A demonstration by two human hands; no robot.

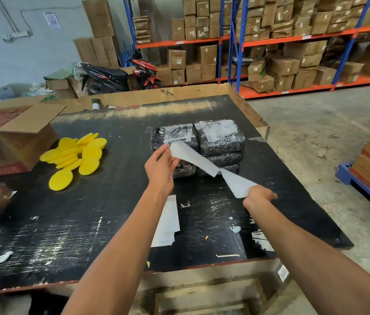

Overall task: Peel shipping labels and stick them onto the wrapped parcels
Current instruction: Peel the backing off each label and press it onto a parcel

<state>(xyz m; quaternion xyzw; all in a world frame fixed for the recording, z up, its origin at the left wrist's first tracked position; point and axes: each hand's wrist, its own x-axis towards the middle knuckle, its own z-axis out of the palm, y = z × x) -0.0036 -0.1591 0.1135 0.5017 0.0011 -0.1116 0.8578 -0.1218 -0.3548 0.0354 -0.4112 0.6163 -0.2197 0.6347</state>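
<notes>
Left hand (pixel 160 165) pinches label strip (pixel 193 158), right hand (pixel 259 196) grips its other end, pulling backing apart above parcels (pixel 219 137).

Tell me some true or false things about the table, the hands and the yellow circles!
1. Both hands hold the same white paper strip. True: the left hand pinches one end and the right hand grips the other.
2. The yellow circles are stacked on top of the black parcels. False: they lie on the table, left of the parcels, beside an open cardboard box.
3. The parcels are wrapped in black plastic. True.
4. A sheet of labels lies on the table between the two arms. True.
5. The shelves behind are empty. False: they are full of brown boxes.
</notes>
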